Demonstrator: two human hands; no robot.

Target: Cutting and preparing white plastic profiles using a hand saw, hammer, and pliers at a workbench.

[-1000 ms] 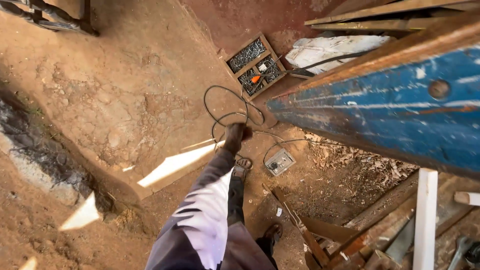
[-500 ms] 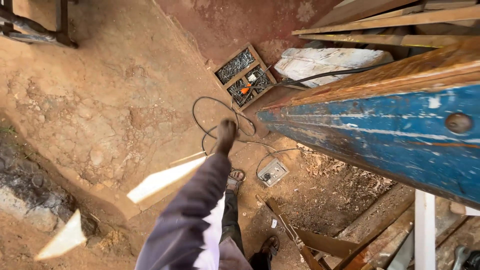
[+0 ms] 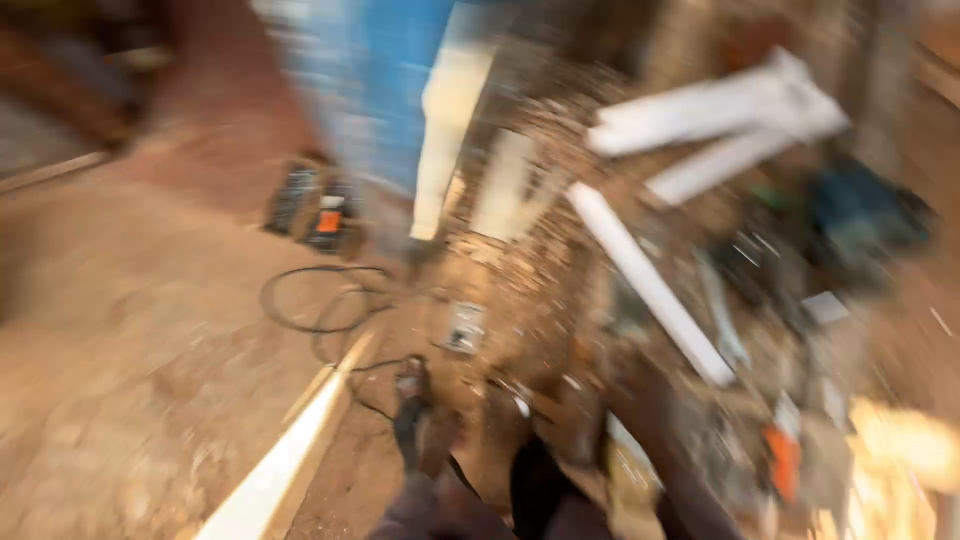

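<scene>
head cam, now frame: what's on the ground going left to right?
Despite heavy blur: pale wooden plank lying on the dirt, loop of black cable, small grey square box, long white bar lying at a slant, small orange object. Neither hand can be made out clearly.

There is one view only, from a camera worn on the person's head, so no second view shares any part of the scene. It looks steeply down from standing height at bare earth, and the whole picture is smeared by blur. At the bottom edge, close under the lens, a dark arm reaches forward; its hand point(image 3: 425, 440) is too blurred to tell fingers apart. Beyond the hand, farther from the camera, lies a looped black cable point(image 3: 315, 300), and past that a blue hull point(image 3: 385, 90) fills the top.
</scene>
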